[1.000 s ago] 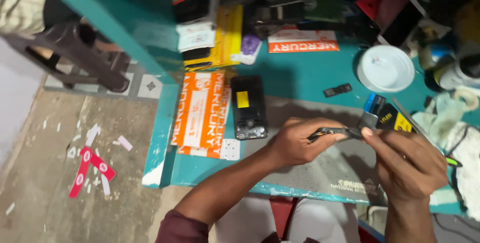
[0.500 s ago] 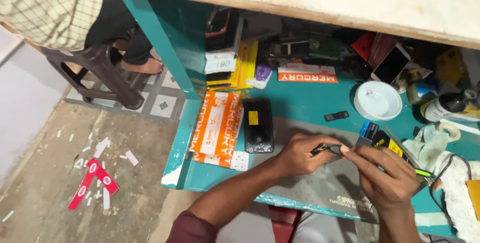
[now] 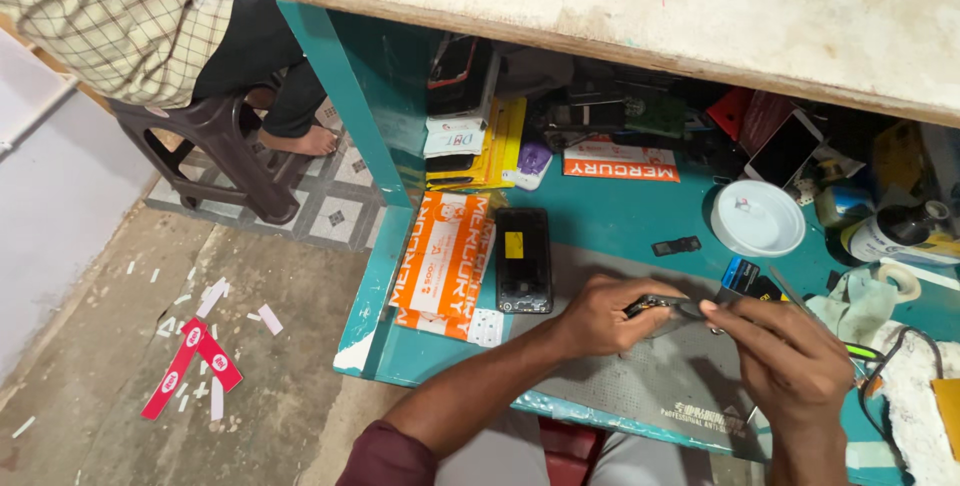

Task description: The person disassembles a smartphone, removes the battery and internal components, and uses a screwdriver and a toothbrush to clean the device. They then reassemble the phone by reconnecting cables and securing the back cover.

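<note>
My left hand and my right hand meet over a grey work mat on a teal bench. Between them they pinch a thin dark phone part, held edge-on, the left hand gripping one end and the right fingers closed on the other. A black phone with a yellow sticker lies flat on the mat's left edge, a short way left of my left hand.
An orange and white flat box lies at the bench's left edge. A white round dish, a small blue item, cloths and a bottle sit on the right. A wooden shelf overhangs the back. A person sits on a brown stool.
The view has tilted up and back, bringing the wooden shelf and the seated person into sight. Both hands stay together on the thin part, barely shifted.
</note>
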